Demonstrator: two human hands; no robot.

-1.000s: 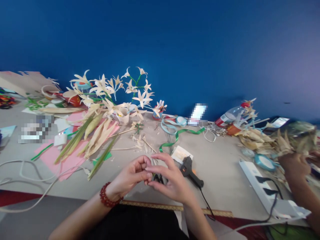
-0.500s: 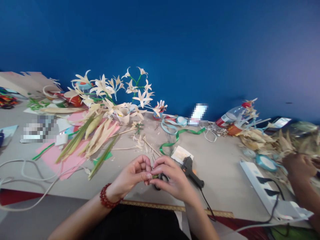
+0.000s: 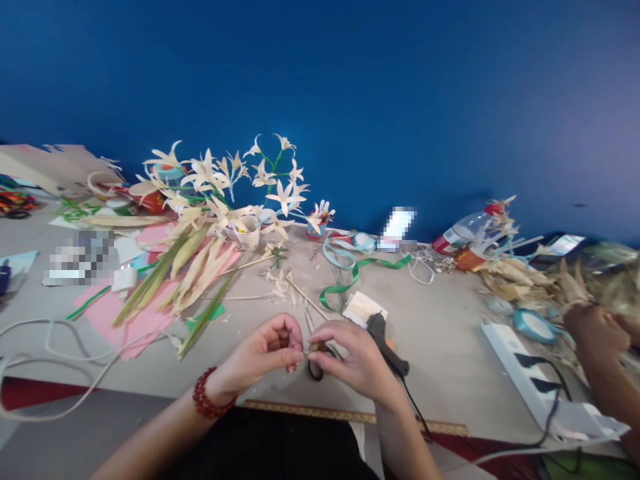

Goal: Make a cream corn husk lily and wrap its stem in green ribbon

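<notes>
My left hand (image 3: 277, 343) is closed in a pinch above the table's front part, a red bead bracelet (image 3: 213, 393) on its wrist. Whatever lies between its fingertips is too small to make out. Facing it, my right hand (image 3: 350, 353) pinches a small greenish-brown piece (image 3: 315, 347), mostly covered by the fingers. A small gap separates the two hands. Beneath them lie black-handled scissors (image 3: 316, 371), partly hidden by my right hand. Just right of that hand rests a black glue gun (image 3: 387, 343), next to a stained white card (image 3: 364, 308).
Corn-husk flowers (image 3: 207, 175) stand in cups at the back left, with husks (image 3: 203, 277) and pink paper (image 3: 133, 327) before them. Green ribbon (image 3: 356, 272) curls behind the glue gun. A white power strip (image 3: 520, 377) lies right, near another person's hand (image 3: 595, 330).
My hands, which were touching at the fingertips, have drawn slightly apart. The left moved a little left, and more of the scissors shows between them.
</notes>
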